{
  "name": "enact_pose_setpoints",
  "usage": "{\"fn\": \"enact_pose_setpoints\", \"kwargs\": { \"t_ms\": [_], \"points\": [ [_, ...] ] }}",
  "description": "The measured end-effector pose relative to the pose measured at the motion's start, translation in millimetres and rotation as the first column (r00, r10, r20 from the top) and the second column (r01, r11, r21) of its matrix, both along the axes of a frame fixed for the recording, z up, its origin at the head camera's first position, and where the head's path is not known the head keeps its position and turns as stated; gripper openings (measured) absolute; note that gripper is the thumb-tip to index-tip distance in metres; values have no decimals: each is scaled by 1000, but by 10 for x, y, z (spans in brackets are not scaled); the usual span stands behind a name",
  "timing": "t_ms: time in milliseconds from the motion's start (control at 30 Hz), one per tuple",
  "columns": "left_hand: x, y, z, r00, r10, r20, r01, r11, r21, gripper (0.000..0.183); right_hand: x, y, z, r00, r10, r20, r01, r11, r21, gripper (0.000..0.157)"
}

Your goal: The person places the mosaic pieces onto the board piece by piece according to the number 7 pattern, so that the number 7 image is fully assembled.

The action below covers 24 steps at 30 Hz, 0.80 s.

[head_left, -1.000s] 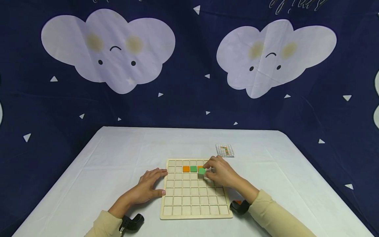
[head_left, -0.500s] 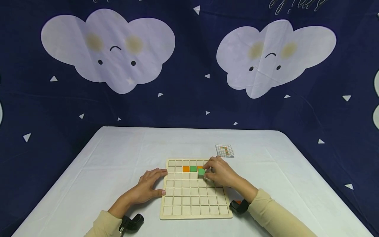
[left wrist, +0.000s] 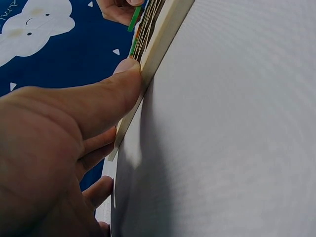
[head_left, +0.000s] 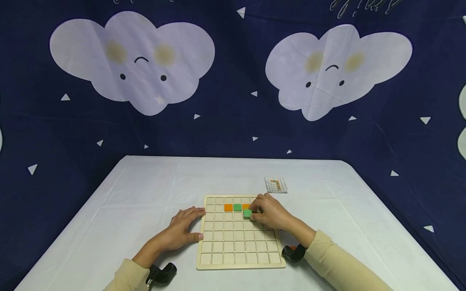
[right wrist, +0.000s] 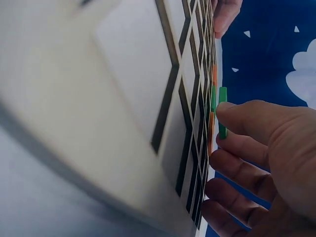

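Observation:
Between thumb and fingers, my right hand (head_left: 272,212) pinches a thin green square tile (head_left: 247,214), seen edge-on as a green tile (right wrist: 223,94) in the right wrist view. It is just above the grid of a pale wooden board (head_left: 228,246), slightly apart from the surface. My left hand (head_left: 180,230) touches the board's left edge with thumb and fingertips, its fingers extended. In the board's upper row lie an orange tile (head_left: 228,207), a green tile (head_left: 237,207) and a second orange tile (head_left: 245,206), partly covered by the held tile and fingers.
A small printed grid card (head_left: 276,184) with an orange and green pattern lies behind the board. Beside the board's lower right corner, something orange (head_left: 293,247) shows from under the black wrist camera (head_left: 294,254). White cloth covers the table (head_left: 164,178).
The green tile in my right hand has come down slightly and tilted, so its top face shows more and its front side less. My left hand has stayed put.

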<state>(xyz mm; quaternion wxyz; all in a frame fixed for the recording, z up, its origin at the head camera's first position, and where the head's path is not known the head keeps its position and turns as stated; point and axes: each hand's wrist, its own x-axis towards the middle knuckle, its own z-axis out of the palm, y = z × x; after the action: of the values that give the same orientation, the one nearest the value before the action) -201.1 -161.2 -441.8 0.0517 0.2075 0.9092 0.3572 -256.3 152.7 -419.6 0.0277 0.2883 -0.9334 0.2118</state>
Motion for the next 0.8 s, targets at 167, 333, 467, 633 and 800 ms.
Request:
{"fn": "enact_pose_setpoints", "kwargs": {
  "t_ms": [167, 333, 467, 633, 800],
  "points": [
    [0, -5, -3, 1000, -4, -3, 4, 1000, -3, 67, -6, 4, -17, 1000, 18, -9, -18, 1000, 2, 17],
    [-9, -7, -12, 1000, -5, -6, 5, 1000, -6, 67, -11, 5, -24, 1000, 25, -12, -25, 1000, 12, 17],
    [-16, -6, -22, 1000, -1, -4, 1, 1000, -6, 67, 0, -1, -20, 999, 31, -19, -30, 999, 22, 17],
    [-20, -5, -28, 1000, 4, -1, -4, 1000, 0, 67, 6, -4, -20, 999, 36, -36, -35, 999, 28, 18],
    [-19, -1, -26, 1000, 7, -3, -7, 1000, -4, 67, 11, 2, -15, 998, 41, -46, -39, 999, 33, 18]
  ]
}}
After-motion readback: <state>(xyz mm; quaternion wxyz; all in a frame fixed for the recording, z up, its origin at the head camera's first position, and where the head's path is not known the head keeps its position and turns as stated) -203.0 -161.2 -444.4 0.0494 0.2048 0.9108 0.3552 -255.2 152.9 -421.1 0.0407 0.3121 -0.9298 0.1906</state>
